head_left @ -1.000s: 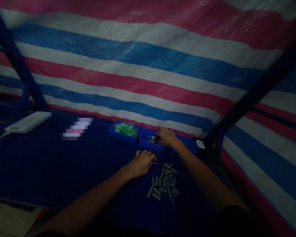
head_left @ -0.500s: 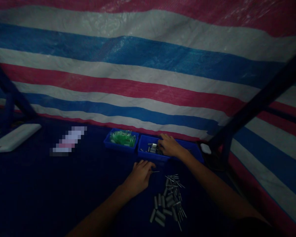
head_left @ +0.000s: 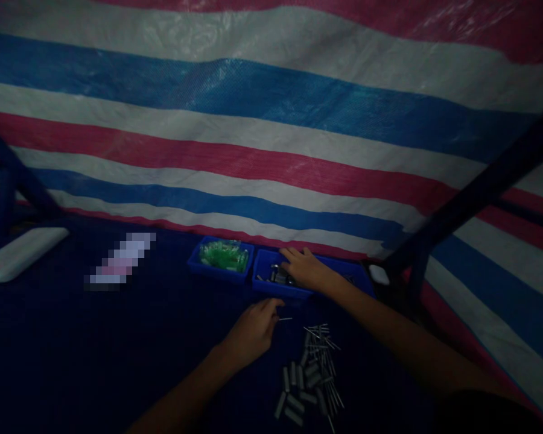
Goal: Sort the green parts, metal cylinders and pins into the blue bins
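Note:
My left hand (head_left: 253, 330) is closed in a pinch over the dark blue tabletop, with a thin metal pin (head_left: 285, 318) sticking out to the right of its fingertips. My right hand (head_left: 304, 268) reaches into a blue bin (head_left: 305, 294) at the back; its fingers bend down over small metallic cylinders (head_left: 278, 274). Whether those fingers hold a piece is hidden in the dim light. In front of the bin lie several grey cylinders (head_left: 294, 402) and a loose heap of thin metal pins (head_left: 328, 361).
Left of the first bin stands a blue bin (head_left: 217, 275) with green pieces in clear plastic (head_left: 224, 254). A white slab-like object (head_left: 25, 253) and a blurred-out item (head_left: 122, 262) lie farther left. A small white case (head_left: 379, 274) sits by the right frame post (head_left: 416, 259). Striped sheeting (head_left: 235, 138) hangs behind.
My right hand has shifted slightly left within the bin, over the cylinders. My left hand keeps its pinch on the pin, nearly in place. The view has moved a little.

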`<state>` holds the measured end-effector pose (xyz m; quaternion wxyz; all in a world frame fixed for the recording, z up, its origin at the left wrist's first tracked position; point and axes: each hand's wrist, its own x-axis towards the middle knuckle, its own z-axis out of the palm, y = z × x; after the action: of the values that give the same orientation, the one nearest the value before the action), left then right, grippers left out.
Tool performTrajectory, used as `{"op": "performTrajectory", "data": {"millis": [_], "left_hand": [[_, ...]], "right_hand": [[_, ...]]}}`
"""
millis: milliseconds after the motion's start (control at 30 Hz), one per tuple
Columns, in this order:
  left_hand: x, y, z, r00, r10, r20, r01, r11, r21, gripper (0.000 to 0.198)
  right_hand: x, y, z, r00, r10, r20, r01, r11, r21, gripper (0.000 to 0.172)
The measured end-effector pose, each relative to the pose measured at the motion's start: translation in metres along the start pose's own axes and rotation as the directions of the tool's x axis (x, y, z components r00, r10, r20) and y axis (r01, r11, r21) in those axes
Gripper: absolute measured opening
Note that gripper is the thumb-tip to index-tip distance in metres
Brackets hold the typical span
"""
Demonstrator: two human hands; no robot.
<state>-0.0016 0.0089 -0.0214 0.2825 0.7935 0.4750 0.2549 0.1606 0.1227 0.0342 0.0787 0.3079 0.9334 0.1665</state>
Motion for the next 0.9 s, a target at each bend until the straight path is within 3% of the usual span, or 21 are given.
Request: {"op": "performTrajectory", "data": {"millis": [233, 367, 467, 567, 633, 700, 733, 833, 900], "left_hand": [[-0.002, 0.0, 0.0, 1.0, 0.004, 0.013, -0.004, 1.0, 0.008, 0.029], [-0.001, -0.003, 0.001, 1.0, 0.001, 0.0, -0.001, 0.999, -0.035, 0.029], [-0.002, -0.001, 0.0, 1.0, 0.008, 0.002, -0.008, 0.998, -0.065, 0.033], [-0.003, 0.003, -0.001, 1.0, -0.002, -0.006, 0.001, 0.993, -0.114, 0.033], [-0.004, 0.006, -0.001, 1.0, 0.002, -0.018, -0.004, 0.993, -0.12, 0.033], [-0.005, 0.007, -0.001, 0.999, 0.019, -0.039, -0.023, 0.995, -0.097, 0.031], [-0.005, 0.007, -0.001, 0.998, 0.028, -0.051, -0.032, 0.996, -0.086, 0.029], [-0.003, 0.006, -0.001, 0.995, 0.03, -0.099, -0.038, 0.996, -0.079, 0.025], [-0.003, 0.005, -0.001, 0.992, 0.016, -0.124, -0.027, 0.996, -0.088, 0.025]], "right_hand": [[0.004, 0.005, 0.006, 0.997, -0.055, -0.059, 0.058, 0.997, 0.049, 0.018], [-0.012, 0.01, -0.018, 0.962, 0.037, -0.27, 0.045, 0.955, 0.293, 0.011], [-0.042, 0.022, -0.028, 0.852, 0.274, -0.447, -0.044, 0.888, 0.459, 0.007], [-0.076, 0.027, -0.012, 0.718, 0.483, -0.501, -0.27, 0.857, 0.439, 0.006], [-0.093, 0.017, 0.004, 0.603, 0.609, -0.516, -0.449, 0.793, 0.411, 0.008], [-0.102, -0.006, 0.014, 0.544, 0.646, -0.535, -0.461, 0.763, 0.453, 0.009], [-0.104, -0.021, 0.015, 0.571, 0.626, -0.531, -0.403, 0.777, 0.483, 0.01], [-0.098, -0.061, 0.007, 0.801, 0.44, -0.406, -0.191, 0.83, 0.523, 0.019], [-0.091, -0.078, 0.001, 0.87, 0.357, -0.34, -0.132, 0.833, 0.537, 0.019]]}}
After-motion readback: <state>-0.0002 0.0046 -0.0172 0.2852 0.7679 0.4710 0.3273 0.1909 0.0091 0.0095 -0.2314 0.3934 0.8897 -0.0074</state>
